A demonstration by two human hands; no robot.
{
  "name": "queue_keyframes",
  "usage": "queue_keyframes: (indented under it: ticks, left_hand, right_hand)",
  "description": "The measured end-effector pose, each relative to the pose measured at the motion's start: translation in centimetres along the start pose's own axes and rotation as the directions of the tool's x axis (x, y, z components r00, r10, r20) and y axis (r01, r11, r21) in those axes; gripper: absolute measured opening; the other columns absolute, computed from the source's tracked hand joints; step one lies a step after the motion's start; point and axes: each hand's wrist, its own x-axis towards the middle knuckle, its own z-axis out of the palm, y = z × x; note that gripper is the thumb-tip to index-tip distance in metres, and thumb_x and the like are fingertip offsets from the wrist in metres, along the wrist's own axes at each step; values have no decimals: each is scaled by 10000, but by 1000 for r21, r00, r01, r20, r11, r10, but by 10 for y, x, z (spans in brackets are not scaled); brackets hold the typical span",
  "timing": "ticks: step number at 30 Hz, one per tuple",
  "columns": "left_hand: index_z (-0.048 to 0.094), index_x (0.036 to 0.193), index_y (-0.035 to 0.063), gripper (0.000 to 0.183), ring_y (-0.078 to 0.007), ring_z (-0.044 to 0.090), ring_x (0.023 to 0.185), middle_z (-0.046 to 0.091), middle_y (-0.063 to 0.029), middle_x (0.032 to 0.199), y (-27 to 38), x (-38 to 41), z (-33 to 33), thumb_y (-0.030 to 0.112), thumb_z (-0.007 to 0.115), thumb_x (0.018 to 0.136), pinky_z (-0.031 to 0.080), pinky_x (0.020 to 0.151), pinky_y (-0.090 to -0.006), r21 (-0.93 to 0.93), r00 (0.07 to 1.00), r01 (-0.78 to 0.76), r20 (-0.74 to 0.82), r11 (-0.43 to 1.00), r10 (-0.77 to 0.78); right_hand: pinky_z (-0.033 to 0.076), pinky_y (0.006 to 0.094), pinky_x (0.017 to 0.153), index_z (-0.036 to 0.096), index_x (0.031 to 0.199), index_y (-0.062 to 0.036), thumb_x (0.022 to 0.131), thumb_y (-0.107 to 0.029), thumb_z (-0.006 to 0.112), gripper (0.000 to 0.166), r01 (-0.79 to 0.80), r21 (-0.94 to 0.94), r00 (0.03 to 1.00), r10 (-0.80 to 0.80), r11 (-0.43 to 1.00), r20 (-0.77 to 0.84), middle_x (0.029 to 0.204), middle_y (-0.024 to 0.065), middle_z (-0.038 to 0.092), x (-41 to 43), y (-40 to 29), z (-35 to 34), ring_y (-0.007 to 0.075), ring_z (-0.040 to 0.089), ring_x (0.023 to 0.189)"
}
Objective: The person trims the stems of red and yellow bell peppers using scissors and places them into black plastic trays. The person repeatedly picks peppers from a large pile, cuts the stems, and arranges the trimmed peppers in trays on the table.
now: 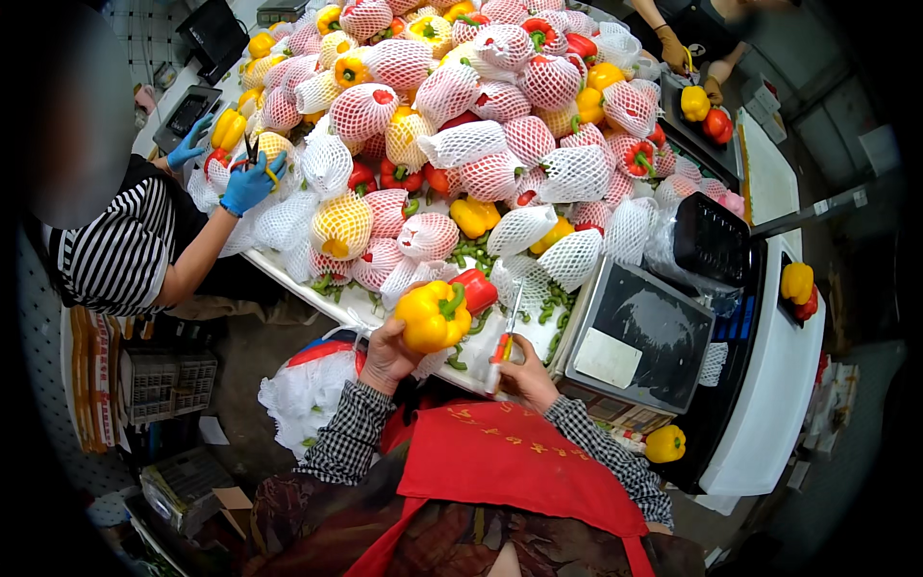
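Observation:
My left hand grips a yellow bell pepper from its left side, its green stem turned up to the right. In my right hand are slim snips with red, white and yellow handles, blades pointing away from me and apart from the pepper. Just behind the yellow pepper lies a bare red bell pepper. Cut green stem pieces litter the white tabletop around it. Beyond rises a large heap of red and yellow peppers, many in foam net sleeves.
A weighing scale stands at my right, beside a stack of black plastic trays. A yellow pepper sits below it. At left, a co-worker's blue-gloved hand holds scissors. Another person's gloved hand works at back right. A bag of foam nets hangs at the table's front edge.

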Motion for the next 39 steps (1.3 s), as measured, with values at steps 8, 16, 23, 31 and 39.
queue_keyframes:
  ticks: [8, 16, 23, 31, 39]
  left_hand:
    - [340, 1482, 88, 798, -298, 493, 1318, 488, -129, 1412, 6, 2, 14, 200, 710, 785, 390, 1136, -439, 186, 980, -158, -94, 970, 178]
    - [342, 1477, 78, 806, -290, 512, 1290, 498, -155, 1385, 4, 8, 19, 171, 714, 769, 402, 1121, -431, 415, 971, -181, -67, 892, 228]
    - [350, 1477, 74, 810, -284, 540, 1259, 514, -151, 1374, 5, 14, 22, 172, 723, 765, 426, 1099, -419, 426, 980, -137, -75, 894, 185]
    - [364, 1471, 79, 802, -288, 534, 1271, 515, -150, 1377, -9, 18, 23, 200, 729, 768, 437, 1092, -421, 434, 985, -105, -79, 895, 154]
    - [356, 1474, 81, 774, -292, 529, 1289, 490, -144, 1415, -17, 19, 20, 304, 713, 824, 435, 1100, -439, 236, 991, -104, -58, 966, 121]
  right_hand:
    - [524, 329, 857, 453, 1420, -36, 854, -185, 726, 646, 343, -561, 939, -264, 753, 219, 1008, 145, 641, -30, -20, -10, 210, 659, 934]
    - [504, 383, 901, 538, 1338, -32, 828, -198, 723, 568, 439, -717, 897, -304, 542, 319, 1138, 208, 653, -45, -42, -2, 335, 655, 1027]
    - [506, 408, 868, 533, 1345, -55, 835, -213, 719, 566, 557, -703, 823, -409, 442, 394, 1046, 199, 648, -40, -34, -12, 363, 645, 985]
    - [533, 383, 687, 549, 1292, -43, 842, -191, 740, 510, 515, -766, 834, -431, 385, 345, 840, 185, 662, -47, -40, 0, 332, 685, 741]
    - [542, 437, 678, 486, 1346, -8, 893, -296, 726, 589, 305, -871, 832, -552, 384, 48, 803, 238, 671, -12, -14, -8, 405, 690, 756]
